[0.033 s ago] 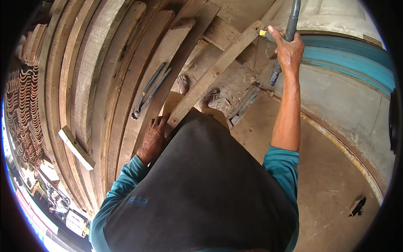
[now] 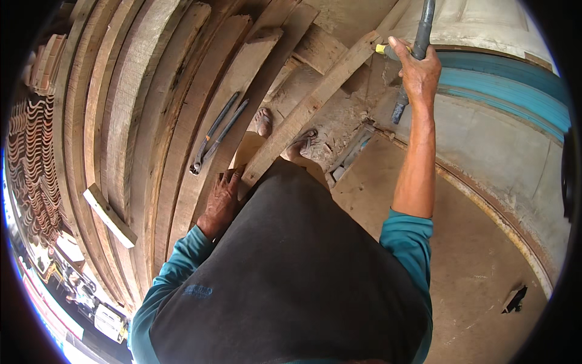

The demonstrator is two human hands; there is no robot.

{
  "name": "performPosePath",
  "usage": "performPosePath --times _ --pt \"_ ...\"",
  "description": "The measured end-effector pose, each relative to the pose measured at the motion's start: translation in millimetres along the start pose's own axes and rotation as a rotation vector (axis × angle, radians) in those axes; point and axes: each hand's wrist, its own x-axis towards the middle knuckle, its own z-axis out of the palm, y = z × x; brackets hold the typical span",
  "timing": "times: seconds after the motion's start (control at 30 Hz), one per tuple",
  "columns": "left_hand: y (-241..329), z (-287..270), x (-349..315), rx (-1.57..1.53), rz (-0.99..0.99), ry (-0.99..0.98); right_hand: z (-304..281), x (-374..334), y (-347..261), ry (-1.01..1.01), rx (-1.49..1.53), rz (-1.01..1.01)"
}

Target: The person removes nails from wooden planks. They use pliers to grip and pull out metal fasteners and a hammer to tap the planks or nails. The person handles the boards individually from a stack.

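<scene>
My left hand lies at the near end of a long wooden batten, its fingers bent against the batten's edge. This batten slants away to the upper right. My right hand is raised at the upper right, closed around a dark grey pipe-like bar. A short yellow-tipped piece sticks out beside its thumb; how it joins the bar is unclear. Long-handled pincers with dark handles lie on the planks beyond my left hand.
Long wooden planks are stacked to the left, with a short wood offcut across them. Wavy reddish tiles stand farther left. Blue sheets lie at the right, past a rusty-edged panel. My feet are beneath the batten.
My right hand and the bar have shifted very slightly. Otherwise the hands and things stay in place.
</scene>
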Motion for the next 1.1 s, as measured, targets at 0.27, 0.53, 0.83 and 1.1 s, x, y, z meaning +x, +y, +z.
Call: performPosePath --times 0.27,0.53,0.83,1.1 --pt "106.2 -105.5 103.1 -0.117 0.170 0.020 -0.1 15.0 -3.5 -0.043 -0.058 0.021" --pt "212.4 -92.2 362.6 -0.134 0.932 0.452 13.2 21.6 2.5 -0.056 -0.119 -0.019" --pt "222.2 -98.3 384.2 -0.592 0.820 0.020 -28.6 -29.5 3.6 0.088 -0.005 -0.075" --pt "212.9 -94.3 406.8 -0.717 0.923 -0.061 -52.7 -86.1 19.8 0.054 -0.078 -0.002"
